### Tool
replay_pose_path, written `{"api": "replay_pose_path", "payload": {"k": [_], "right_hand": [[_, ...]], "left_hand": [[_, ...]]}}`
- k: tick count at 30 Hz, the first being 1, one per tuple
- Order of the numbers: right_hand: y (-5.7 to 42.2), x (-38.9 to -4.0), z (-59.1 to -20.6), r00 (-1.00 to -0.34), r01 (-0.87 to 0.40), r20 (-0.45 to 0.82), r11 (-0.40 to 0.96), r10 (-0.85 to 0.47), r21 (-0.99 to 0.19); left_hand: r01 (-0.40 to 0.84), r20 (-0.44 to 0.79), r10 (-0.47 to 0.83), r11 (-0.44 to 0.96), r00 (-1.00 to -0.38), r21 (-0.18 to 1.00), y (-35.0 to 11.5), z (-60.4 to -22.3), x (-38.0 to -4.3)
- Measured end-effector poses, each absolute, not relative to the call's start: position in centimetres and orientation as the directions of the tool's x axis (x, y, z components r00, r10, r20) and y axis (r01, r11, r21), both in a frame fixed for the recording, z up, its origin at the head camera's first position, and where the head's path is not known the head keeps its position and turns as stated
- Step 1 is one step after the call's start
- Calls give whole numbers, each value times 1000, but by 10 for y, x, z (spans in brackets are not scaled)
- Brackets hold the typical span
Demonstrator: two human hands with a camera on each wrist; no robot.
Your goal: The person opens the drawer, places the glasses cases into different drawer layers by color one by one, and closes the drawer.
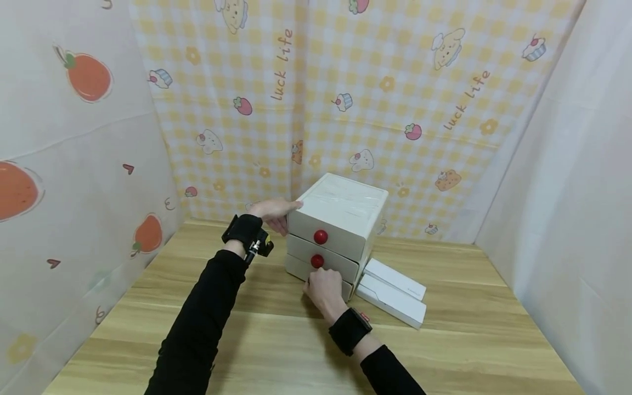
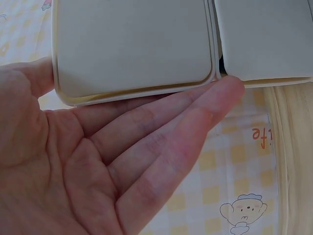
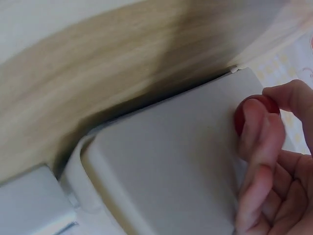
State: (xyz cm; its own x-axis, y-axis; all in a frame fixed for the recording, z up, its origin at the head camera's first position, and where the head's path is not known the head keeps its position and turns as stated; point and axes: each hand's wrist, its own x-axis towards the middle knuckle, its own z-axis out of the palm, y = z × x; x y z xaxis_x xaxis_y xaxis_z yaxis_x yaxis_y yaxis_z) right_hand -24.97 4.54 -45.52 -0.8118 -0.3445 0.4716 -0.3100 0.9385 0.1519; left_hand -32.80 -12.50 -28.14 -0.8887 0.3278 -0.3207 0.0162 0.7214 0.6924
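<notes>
A white three-drawer cabinet stands on the table, with a red knob on the top drawer and another red knob on the middle one. My left hand touches its left side, fingers nearly straight along the wall and thumb at the upper edge. In the left wrist view, the fingers reach past the gap between two drawer fronts. Low at the front, my right hand pinches the bottom drawer's red knob between thumb and fingers. That knob is hidden in the head view.
Two long white boxes lie side by side against the cabinet's right side: a rear box and a front box. A patterned cloth hangs behind the wooden table, with further cloth walls at left and right.
</notes>
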Motion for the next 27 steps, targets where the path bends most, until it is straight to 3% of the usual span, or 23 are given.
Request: {"api": "replay_pose_path", "payload": {"k": [8, 17, 27], "right_hand": [[52, -256, -464, -731, -377, 566, 917, -381, 130], [50, -251, -460, -696, -389, 598, 909, -398, 152], [42, -238, -458, -718, -393, 568, 907, -404, 149]], "left_hand": [[32, -302, 323, 728, -897, 685, -125, -285, -329], [31, -300, 328, 719, -896, 694, -126, -286, -331], [28, -296, 316, 724, -901, 690, -126, -286, -329]]}}
